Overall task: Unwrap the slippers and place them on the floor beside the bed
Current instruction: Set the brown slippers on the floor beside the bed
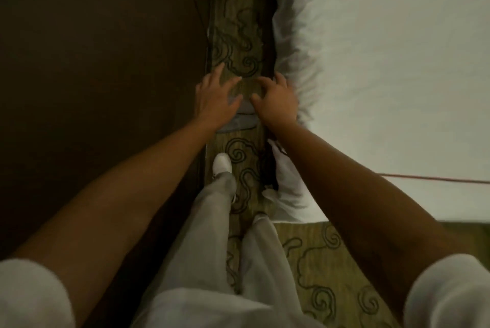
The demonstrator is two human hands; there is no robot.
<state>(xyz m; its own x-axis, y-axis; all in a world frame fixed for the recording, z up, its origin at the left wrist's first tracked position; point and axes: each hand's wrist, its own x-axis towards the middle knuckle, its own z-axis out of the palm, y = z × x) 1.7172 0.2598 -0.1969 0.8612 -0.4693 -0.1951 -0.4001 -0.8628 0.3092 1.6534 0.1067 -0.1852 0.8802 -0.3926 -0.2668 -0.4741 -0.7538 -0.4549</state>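
A pair of pale slippers [240, 122] lies on the patterned carpet [240, 35] in the narrow strip next to the white bed [371, 62]. Only their grey heel ends and a tan patch between my hands show. My left hand [216, 98] is spread palm-down over the left slipper with its fingers apart. Over the right slipper, close to the bed's edge, my right hand [277, 99] has loosely curved fingers. Neither hand closes around anything. No wrapper is in view.
A dark wooden wall or panel [92, 62] borders the strip on the left. My legs in light trousers and a white shoe [222, 163] stand on the carpet just behind the slippers. A thin red cord [434, 179] crosses the bed at right.
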